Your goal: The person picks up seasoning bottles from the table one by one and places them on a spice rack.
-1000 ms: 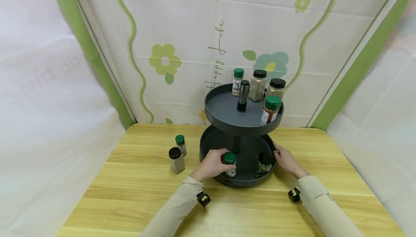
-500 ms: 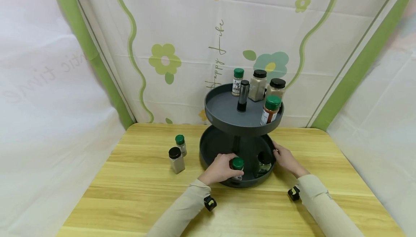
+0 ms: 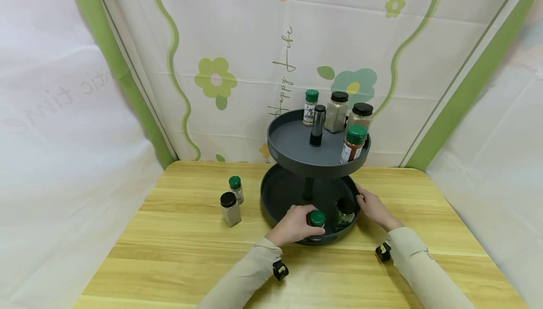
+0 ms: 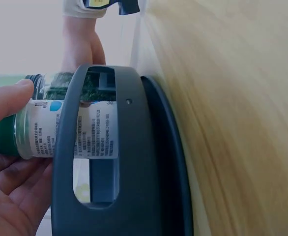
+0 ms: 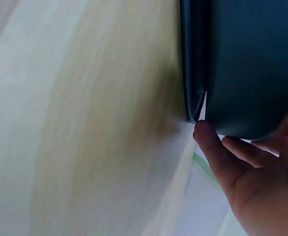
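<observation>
My left hand (image 3: 294, 226) grips a small spice jar (image 4: 41, 128) with a green cap (image 3: 316, 218), thumb on one side and fingers on the other. The jar stands upright at the front of the lower tray of a dark grey two-tier rack (image 3: 314, 170). In the left wrist view, its white label shows through a slot in the tray wall (image 4: 134, 172). My right hand (image 3: 375, 210) holds the lower tray's right edge; its fingers lie against the outer wall (image 5: 247, 64) in the right wrist view. A black-capped jar (image 3: 344, 212) with dark green contents sits inside, near that hand.
Left of the rack, a black-capped jar (image 3: 231, 215) and a green-capped jar (image 3: 236, 191) stand on the wooden table (image 3: 169, 233). Several jars occupy the upper tray around its central post (image 3: 317, 127). A printed curtain (image 3: 250, 40) hangs behind the table.
My left hand has slid rightward and slightly toward me along the lower tray, carrying the green-capped spice jar closer to the black-capped one. The right hand stays at the tray's edge.
</observation>
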Motion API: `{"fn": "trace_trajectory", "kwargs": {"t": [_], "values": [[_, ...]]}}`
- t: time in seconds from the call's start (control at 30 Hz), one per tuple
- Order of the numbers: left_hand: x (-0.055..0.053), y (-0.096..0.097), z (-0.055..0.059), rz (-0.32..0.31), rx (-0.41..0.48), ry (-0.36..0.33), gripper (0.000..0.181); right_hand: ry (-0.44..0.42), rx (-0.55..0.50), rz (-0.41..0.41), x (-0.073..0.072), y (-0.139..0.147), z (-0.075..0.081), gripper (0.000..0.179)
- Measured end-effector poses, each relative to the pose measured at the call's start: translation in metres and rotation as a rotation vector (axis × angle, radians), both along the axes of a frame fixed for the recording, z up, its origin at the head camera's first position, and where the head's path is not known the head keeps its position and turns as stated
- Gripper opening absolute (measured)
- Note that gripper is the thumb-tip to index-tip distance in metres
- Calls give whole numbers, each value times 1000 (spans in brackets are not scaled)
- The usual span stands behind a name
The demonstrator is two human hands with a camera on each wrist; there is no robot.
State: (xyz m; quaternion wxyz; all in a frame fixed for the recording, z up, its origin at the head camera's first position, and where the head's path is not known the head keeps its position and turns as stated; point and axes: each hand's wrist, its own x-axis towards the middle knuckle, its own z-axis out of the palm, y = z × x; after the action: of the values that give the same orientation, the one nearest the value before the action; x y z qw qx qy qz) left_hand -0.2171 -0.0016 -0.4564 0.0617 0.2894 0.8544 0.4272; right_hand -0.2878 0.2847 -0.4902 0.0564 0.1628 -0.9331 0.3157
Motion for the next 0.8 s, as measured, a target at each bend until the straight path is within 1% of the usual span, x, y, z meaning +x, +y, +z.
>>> {"fn": "trace_trajectory", "kwargs": {"t": [0.23,0.47,0.6,0.8], "values": [[2,6,-1,6,5,-2,25,13,5,-11,-2,-1,0,45],[4,9,-2,11,10,27,30,12,3,-6,-3,-2,2,45],[4,10,-3,1,14,33,32,6,7,9,-4,-2,2,45],[4,6,-3,-19,19,33,37,-18,14,4,-7,0,2,46]]}}
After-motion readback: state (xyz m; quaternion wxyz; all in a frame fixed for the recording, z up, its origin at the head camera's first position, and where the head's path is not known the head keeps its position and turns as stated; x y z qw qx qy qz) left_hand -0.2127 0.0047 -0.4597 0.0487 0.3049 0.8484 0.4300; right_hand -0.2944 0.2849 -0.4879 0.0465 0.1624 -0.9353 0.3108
